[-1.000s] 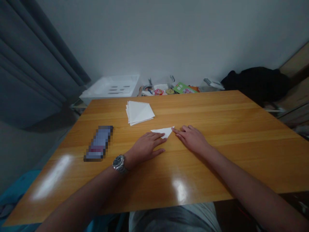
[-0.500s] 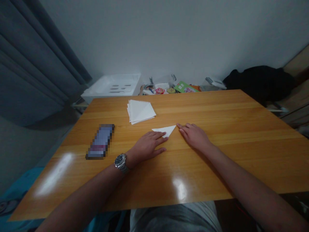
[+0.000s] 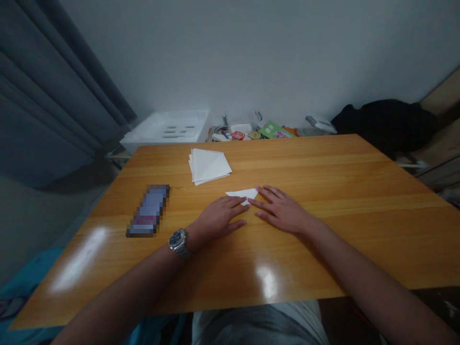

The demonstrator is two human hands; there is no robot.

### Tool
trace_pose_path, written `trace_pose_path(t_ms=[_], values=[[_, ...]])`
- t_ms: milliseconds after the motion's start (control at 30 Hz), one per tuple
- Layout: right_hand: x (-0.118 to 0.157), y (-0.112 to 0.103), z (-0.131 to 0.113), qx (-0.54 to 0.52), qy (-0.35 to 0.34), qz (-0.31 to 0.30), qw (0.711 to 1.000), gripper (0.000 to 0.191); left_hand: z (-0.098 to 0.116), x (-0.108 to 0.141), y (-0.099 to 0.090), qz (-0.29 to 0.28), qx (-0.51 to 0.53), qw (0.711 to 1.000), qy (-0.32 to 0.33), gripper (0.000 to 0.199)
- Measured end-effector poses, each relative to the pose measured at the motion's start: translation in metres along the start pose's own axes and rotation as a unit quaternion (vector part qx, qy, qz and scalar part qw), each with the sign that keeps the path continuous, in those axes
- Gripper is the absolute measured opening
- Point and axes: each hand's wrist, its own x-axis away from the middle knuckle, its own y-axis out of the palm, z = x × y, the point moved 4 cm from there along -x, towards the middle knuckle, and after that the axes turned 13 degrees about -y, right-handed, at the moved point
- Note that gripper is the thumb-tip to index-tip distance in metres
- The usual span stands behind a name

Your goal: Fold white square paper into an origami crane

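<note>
A small folded piece of white paper (image 3: 247, 193), shaped like a triangle, lies flat on the wooden table (image 3: 323, 191). My left hand (image 3: 223, 216) rests over its lower left part, fingers stretched out and pressing on it. From the right, my right hand (image 3: 282, 209) lies with spread fingers; its fingertips touch the paper's right corner and lower edge. Both hands cover parts of the paper. On my left wrist is a metal watch (image 3: 178, 241).
A stack of white paper sheets (image 3: 209, 165) lies beyond my left hand. A phone (image 3: 149, 211) with a blurred screen is at the left. Behind the table's far edge stand a white tray (image 3: 172, 124), a green booklet (image 3: 276, 129) and a dark cloth heap (image 3: 388, 122).
My right hand has moved slightly left and spread its fingers, from a fingertip at the paper's right corner to fingers over its right part. My left hand has stayed in place.
</note>
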Motion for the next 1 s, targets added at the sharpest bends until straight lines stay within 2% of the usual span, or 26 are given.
trace_pose_path(t_ms=[200,300,600,867,1000], values=[[0.004,0.001,0.021,0.016,0.106,0.018,0.994,0.05,-0.002,0.0,0.002,-0.001,-0.002,1.0,-0.005,0.051],[0.005,0.002,0.025,0.025,0.134,0.022,0.99,0.051,-0.003,0.0,0.003,0.0,-0.003,1.0,-0.003,0.052],[0.003,0.002,0.022,0.036,0.146,0.02,0.988,0.051,-0.006,0.0,0.0,0.005,0.018,1.0,0.017,0.047],[0.002,0.001,0.025,0.028,0.145,0.02,0.989,0.053,-0.002,-0.001,0.001,0.011,-0.01,1.0,0.004,0.047],[0.003,-0.005,0.023,0.012,0.1,0.044,0.994,0.048,-0.003,-0.002,0.0,0.036,-0.021,0.999,-0.018,0.054]])
